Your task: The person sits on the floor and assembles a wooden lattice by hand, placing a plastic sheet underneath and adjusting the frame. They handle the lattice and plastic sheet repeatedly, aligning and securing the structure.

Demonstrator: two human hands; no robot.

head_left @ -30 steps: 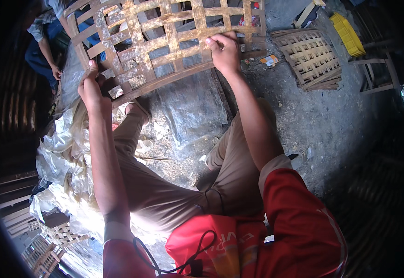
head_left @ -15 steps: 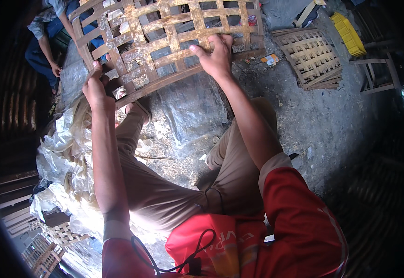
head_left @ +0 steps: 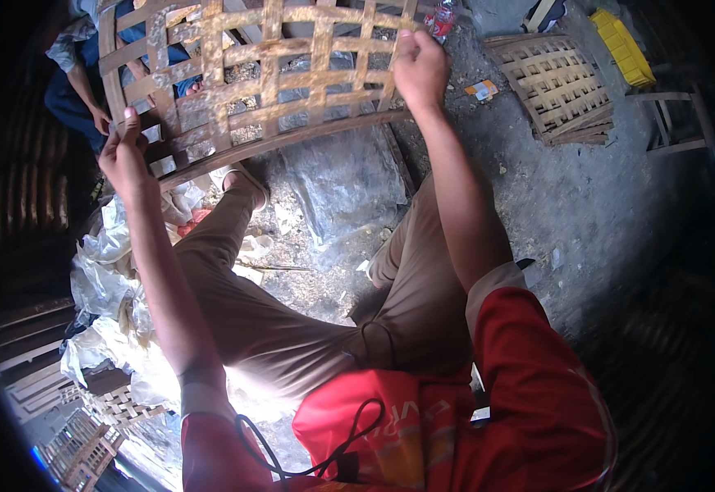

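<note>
A woven lattice panel (head_left: pixel 271 82) of flat brown strips, stained pale in patches, is held up in front of me at the top of the view. My left hand (head_left: pixel 130 162) grips its near left corner, thumb pointing up along the edge. At the right side strip, my right hand (head_left: pixel 421 72) is closed, its fingers partly hidden behind the panel. The near edge of the panel is a long wooden rail that slants up to the right. Its far edge runs out of view.
Another person (head_left: pixel 78 74) sits beyond the panel at the left. Stacked woven panels (head_left: pixel 550 86), a yellow plastic crate (head_left: pixel 622 47) and a wooden frame (head_left: pixel 685 123) are on the right. Crumpled plastic sheeting (head_left: pixel 107 287) lies at my left. A clear bottle (head_left: pixel 439 18) stands beyond my right hand.
The panel has shifted left and slightly away. My left hand moved left with it, while my right hand moved from the near part of the panel rightward and up to its right side.
</note>
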